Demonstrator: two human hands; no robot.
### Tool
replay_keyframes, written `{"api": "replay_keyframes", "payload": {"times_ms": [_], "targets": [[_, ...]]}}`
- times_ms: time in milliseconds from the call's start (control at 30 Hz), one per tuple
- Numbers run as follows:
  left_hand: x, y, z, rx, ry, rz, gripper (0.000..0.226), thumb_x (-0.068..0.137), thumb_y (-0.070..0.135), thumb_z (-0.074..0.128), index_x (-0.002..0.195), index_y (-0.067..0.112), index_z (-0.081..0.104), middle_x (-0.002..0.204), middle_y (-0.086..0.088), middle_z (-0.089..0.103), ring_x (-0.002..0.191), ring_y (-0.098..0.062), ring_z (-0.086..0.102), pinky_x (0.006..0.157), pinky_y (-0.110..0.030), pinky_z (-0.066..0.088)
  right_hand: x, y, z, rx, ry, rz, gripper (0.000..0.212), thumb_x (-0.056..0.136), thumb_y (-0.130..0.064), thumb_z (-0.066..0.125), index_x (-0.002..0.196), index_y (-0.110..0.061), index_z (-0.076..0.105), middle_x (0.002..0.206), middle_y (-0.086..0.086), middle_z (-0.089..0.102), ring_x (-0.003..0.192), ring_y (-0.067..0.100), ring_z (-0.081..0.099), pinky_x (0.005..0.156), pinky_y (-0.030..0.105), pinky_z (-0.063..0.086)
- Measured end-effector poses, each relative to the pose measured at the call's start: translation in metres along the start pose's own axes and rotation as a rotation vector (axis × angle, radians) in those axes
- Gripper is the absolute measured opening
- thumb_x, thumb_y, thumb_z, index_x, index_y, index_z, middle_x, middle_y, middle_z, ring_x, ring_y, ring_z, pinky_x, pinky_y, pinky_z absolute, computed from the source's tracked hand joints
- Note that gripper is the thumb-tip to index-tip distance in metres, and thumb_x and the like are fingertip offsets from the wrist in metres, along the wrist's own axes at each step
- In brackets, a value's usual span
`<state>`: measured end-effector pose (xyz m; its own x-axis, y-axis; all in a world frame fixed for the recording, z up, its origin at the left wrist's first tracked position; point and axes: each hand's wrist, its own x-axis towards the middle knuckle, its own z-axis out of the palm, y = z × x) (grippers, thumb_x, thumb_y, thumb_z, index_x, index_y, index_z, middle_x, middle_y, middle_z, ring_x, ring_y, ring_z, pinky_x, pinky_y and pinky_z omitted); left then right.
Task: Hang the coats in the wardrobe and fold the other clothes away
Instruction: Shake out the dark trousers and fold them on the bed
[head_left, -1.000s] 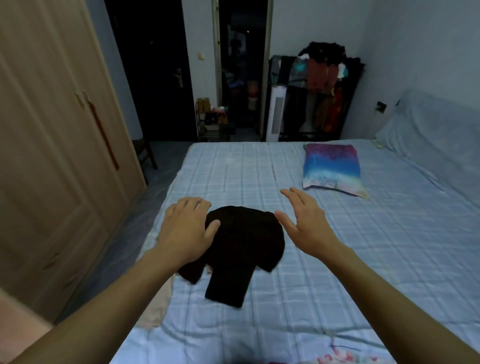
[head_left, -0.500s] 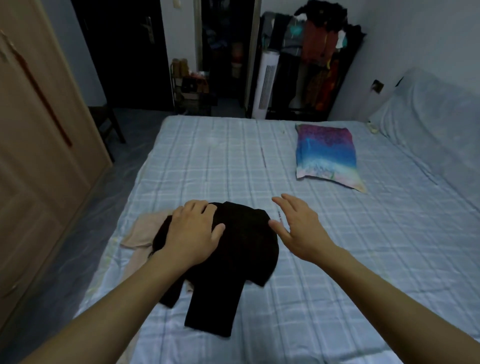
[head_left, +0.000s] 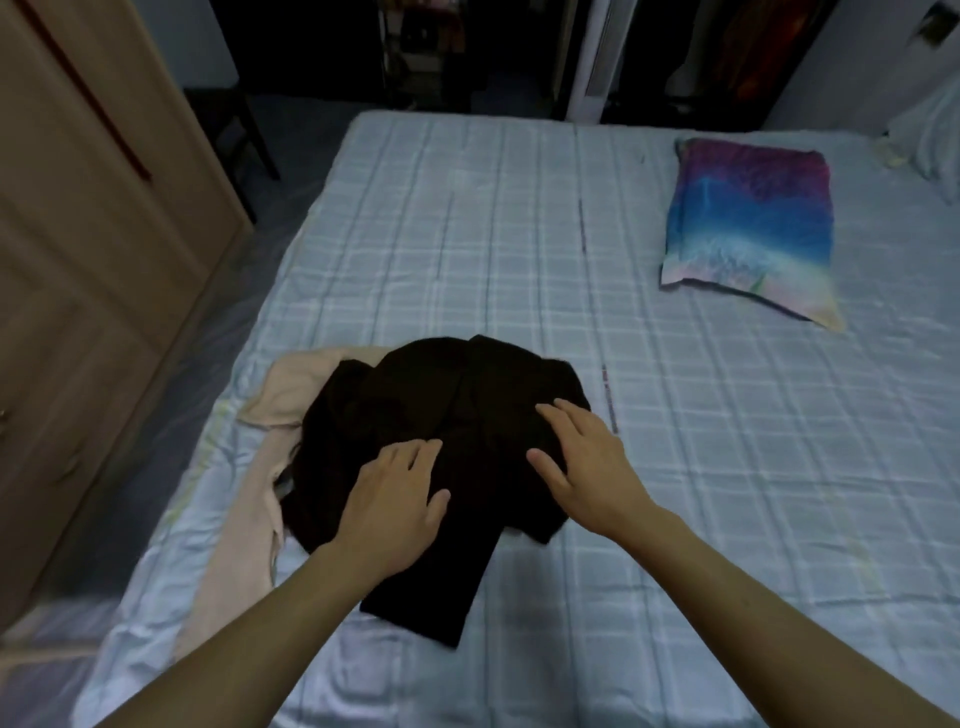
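Note:
A black garment (head_left: 447, 405) lies bunched on the checked blue bed (head_left: 519, 234), partly over a pale pink garment (head_left: 244, 519) at the bed's left edge. My left hand (head_left: 395, 504) rests flat on the black garment's near middle, fingers spread. My right hand (head_left: 587, 462) lies flat on its right side, fingers straight. One dark leg or sleeve sticks out toward me below my left wrist. The wooden wardrobe (head_left: 88, 249) stands shut on the left.
A colourful pillow (head_left: 753, 228) lies at the far right of the bed. A dark chair (head_left: 234, 130) stands on the floor past the wardrobe. A clothes rack (head_left: 727, 52) and a white tower fan (head_left: 587, 67) stand beyond the bed's far end.
My view has tilted down and closer. Both hands came down onto the black garment; the right hand moved from hovering beside it to lying on it.

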<state>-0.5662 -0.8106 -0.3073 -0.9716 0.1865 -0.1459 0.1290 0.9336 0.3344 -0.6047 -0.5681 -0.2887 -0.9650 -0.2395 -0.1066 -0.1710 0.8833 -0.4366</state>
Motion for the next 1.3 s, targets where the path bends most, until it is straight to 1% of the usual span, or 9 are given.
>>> {"api": "replay_keyframes", "payload": {"times_ms": [433, 567, 633, 700, 800, 867, 1033, 1200, 1300], "targets": [[0.053, -0.016, 0.142, 0.022, -0.144, -0.017, 0.062, 0.094, 0.040, 0.057, 0.149, 0.019, 0.038, 0.153, -0.006, 0.037, 0.140, -0.026, 0.035, 0.109, -0.041, 0.037, 0.032, 0.083, 0.152, -0.001, -0.328, 0.100, 0.066, 0.097, -0.048, 0.049, 0.153, -0.024, 0.024, 0.160, 0.006, 0.024, 0.144, 0.027, 0.026, 0.115, 0.048, 0.030], [0.062, -0.030, 0.185, 0.139, -0.293, 0.024, 0.079, 0.092, 0.045, 0.058, 0.157, 0.031, 0.015, 0.165, -0.006, 0.010, 0.150, -0.028, 0.014, 0.117, -0.042, 0.027, 0.031, 0.099, 0.197, -0.111, -0.435, 0.099, 0.078, 0.091, -0.050, 0.058, 0.154, -0.027, 0.018, 0.162, 0.004, 0.016, 0.148, 0.028, 0.016, 0.115, 0.050, 0.029], [0.066, -0.040, 0.202, 0.174, -0.337, 0.011, 0.087, 0.090, 0.042, 0.062, 0.157, 0.036, 0.006, 0.166, -0.004, 0.005, 0.150, -0.029, 0.011, 0.117, -0.044, 0.027, 0.030, 0.109, 0.215, -0.158, -0.443, 0.097, 0.087, 0.087, -0.046, 0.065, 0.155, -0.029, 0.012, 0.164, 0.001, 0.009, 0.150, 0.028, 0.007, 0.118, 0.053, 0.022], [0.070, -0.049, 0.214, 0.212, -0.337, 0.006, 0.093, 0.085, 0.034, 0.069, 0.156, 0.039, 0.010, 0.164, -0.004, 0.018, 0.146, -0.031, 0.024, 0.110, -0.047, 0.036, 0.026, 0.117, 0.230, -0.190, -0.417, 0.093, 0.096, 0.083, -0.037, 0.072, 0.156, -0.032, 0.009, 0.164, 0.000, 0.010, 0.151, 0.026, 0.008, 0.118, 0.055, 0.021], [0.077, -0.057, 0.225, 0.294, -0.296, 0.042, 0.099, 0.065, 0.021, 0.083, 0.149, 0.035, 0.033, 0.146, -0.007, 0.050, 0.123, -0.033, 0.052, 0.085, -0.047, 0.051, 0.023, 0.126, 0.244, -0.194, -0.305, 0.072, 0.102, 0.070, -0.020, 0.083, 0.153, -0.031, 0.025, 0.156, 0.001, 0.035, 0.144, 0.027, 0.034, 0.107, 0.055, 0.040], [0.081, -0.062, 0.228, 0.343, -0.252, 0.085, 0.101, 0.057, 0.016, 0.086, 0.145, 0.032, 0.041, 0.137, -0.008, 0.058, 0.112, -0.034, 0.058, 0.077, -0.047, 0.052, 0.024, 0.130, 0.250, -0.185, -0.242, 0.064, 0.097, 0.067, -0.017, 0.085, 0.149, -0.029, 0.034, 0.150, 0.002, 0.045, 0.138, 0.027, 0.043, 0.101, 0.053, 0.047], [0.081, -0.073, 0.228, 0.392, -0.148, 0.188, 0.099, 0.057, 0.015, 0.086, 0.145, 0.026, 0.039, 0.134, -0.009, 0.061, 0.105, -0.033, 0.060, 0.080, -0.048, 0.048, 0.026, 0.128, 0.246, -0.195, -0.173, 0.010, 0.087, 0.061, -0.012, 0.084, 0.141, -0.020, 0.051, 0.139, 0.008, 0.057, 0.125, 0.032, 0.057, 0.088, 0.051, 0.054], [0.076, -0.080, 0.214, 0.345, -0.046, 0.243, 0.079, 0.057, 0.011, 0.086, 0.131, 0.017, 0.060, 0.127, -0.004, 0.066, 0.094, -0.028, 0.065, 0.075, -0.043, 0.052, 0.031, 0.132, 0.233, -0.193, -0.122, -0.008, 0.084, 0.052, 0.010, 0.081, 0.130, -0.015, 0.063, 0.124, 0.010, 0.068, 0.110, 0.031, 0.068, 0.070, 0.045, 0.060], [0.079, -0.079, 0.205, 0.320, -0.095, 0.224, 0.080, 0.060, 0.029, 0.088, 0.132, 0.018, 0.057, 0.128, -0.003, 0.064, 0.097, -0.025, 0.064, 0.076, -0.041, 0.053, 0.032, 0.129, 0.218, -0.079, -0.073, 0.021, 0.073, 0.064, 0.017, 0.070, 0.131, -0.012, 0.061, 0.124, 0.012, 0.068, 0.106, 0.032, 0.069, 0.074, 0.044, 0.060]]}}
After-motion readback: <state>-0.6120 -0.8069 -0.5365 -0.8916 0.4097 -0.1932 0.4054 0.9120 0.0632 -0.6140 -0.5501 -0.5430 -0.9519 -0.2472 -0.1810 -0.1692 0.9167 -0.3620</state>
